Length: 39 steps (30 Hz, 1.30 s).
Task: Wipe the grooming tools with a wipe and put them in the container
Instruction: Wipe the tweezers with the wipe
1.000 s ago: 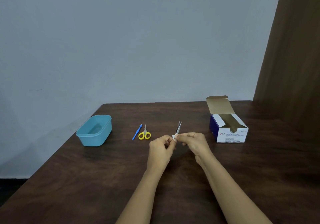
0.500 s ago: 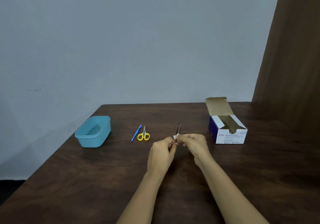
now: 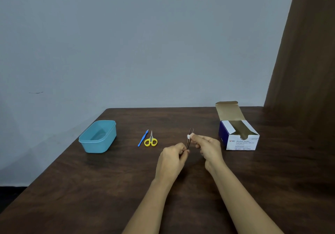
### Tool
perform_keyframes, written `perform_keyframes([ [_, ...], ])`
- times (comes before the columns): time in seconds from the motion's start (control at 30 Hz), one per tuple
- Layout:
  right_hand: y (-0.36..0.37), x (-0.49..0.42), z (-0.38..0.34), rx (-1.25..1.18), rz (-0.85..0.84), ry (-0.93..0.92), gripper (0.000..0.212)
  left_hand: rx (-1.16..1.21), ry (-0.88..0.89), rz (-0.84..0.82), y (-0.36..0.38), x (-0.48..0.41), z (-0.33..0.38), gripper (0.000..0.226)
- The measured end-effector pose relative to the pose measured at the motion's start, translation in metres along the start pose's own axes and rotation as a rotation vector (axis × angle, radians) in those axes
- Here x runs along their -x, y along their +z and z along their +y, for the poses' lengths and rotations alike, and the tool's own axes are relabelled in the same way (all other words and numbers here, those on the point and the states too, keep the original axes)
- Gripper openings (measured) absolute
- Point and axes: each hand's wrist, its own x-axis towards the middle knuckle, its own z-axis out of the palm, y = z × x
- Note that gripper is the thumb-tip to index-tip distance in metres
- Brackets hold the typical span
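1. The tweezers (image 3: 188,144) are held only at their lower end. A hard pull of the wipe (image 3: 189,136) toward the tips could drag them out of that grip and drop them on the table (image 3: 108,188).
2. The wipe is a small white wad. It could slide off the thin arms or snag on the pointed tips, leaving part of the metal uncleaned.
3. The container (image 3: 101,145) sits well apart to the left, with the yellow scissors (image 3: 150,141) and the blue tool (image 3: 142,138) lying in between. A loose pinch during that carry could let the tweezers fall among them.
4. The left hand (image 3: 172,159) has its fingers curled, pinching the base of the tweezers. The right hand (image 3: 208,146) pinches the wipe around the upper part of the arms with thumb and fingertips.
5. The tweezers look slim, dark and metallic, and their two arms are slightly parted at the top. They stand nearly upright, held above the middle of the table between both hands.
6. No tool shows inside the light blue container yet, and the opened swab box (image 3: 239,139) stands just right of the hands.
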Motion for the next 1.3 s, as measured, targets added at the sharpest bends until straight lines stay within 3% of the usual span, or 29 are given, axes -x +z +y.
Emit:
perform_keyframes([
  [0.33,0.005,0.006,0.005,0.266,-0.17,-0.064,0.006,-0.079,-0.012,0.017,-0.007,-0.003,-0.008,0.019],
  [0.53,0.007,0.003,0.007,0.163,0.009,-0.134,0.01,-0.117,0.027,-0.011,-0.004,-0.003,-0.002,0.014],
  [0.7,0.004,-0.003,0.009,0.166,0.105,-0.156,0.009,-0.196,0.063,-0.047,-0.002,-0.001,0.003,0.022],
  [1.0,0.007,-0.004,0.015,0.347,-0.092,-0.087,0.007,-0.238,0.044,-0.013,-0.007,-0.002,-0.003,0.012],
  [1.3,0.003,-0.004,0.006,0.063,0.102,-0.085,0.003,-0.203,0.111,-0.038,-0.002,-0.002,0.004,0.011],
])
